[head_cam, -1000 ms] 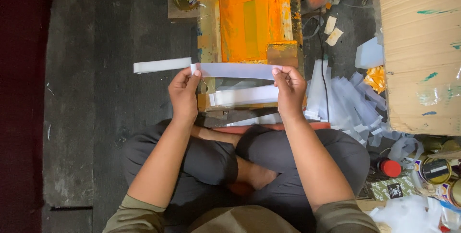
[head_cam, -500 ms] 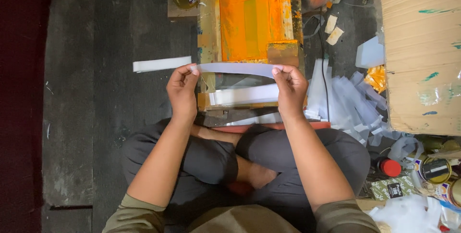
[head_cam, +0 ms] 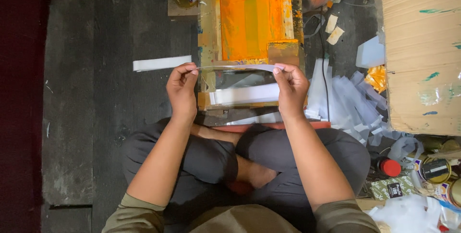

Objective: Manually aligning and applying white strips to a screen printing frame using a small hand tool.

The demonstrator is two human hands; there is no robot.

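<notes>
Dark floor, hands [head_cam: 181, 86] [head_cam: 291, 88] pinching white strip [head_cam: 235, 67]

I hold both hands raised level in front of me, well apart: left hand [head_cam: 181, 85] and right hand [head_cam: 291, 87] each pinch with thumb and fingertips, forearms bare, legs crossed beneath.

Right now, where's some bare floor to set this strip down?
The dark floor left of the left hand is bare, bordered by the white strip on the floor and your knee. Right of the right hand, the cut strips and tins crowd it.
</notes>
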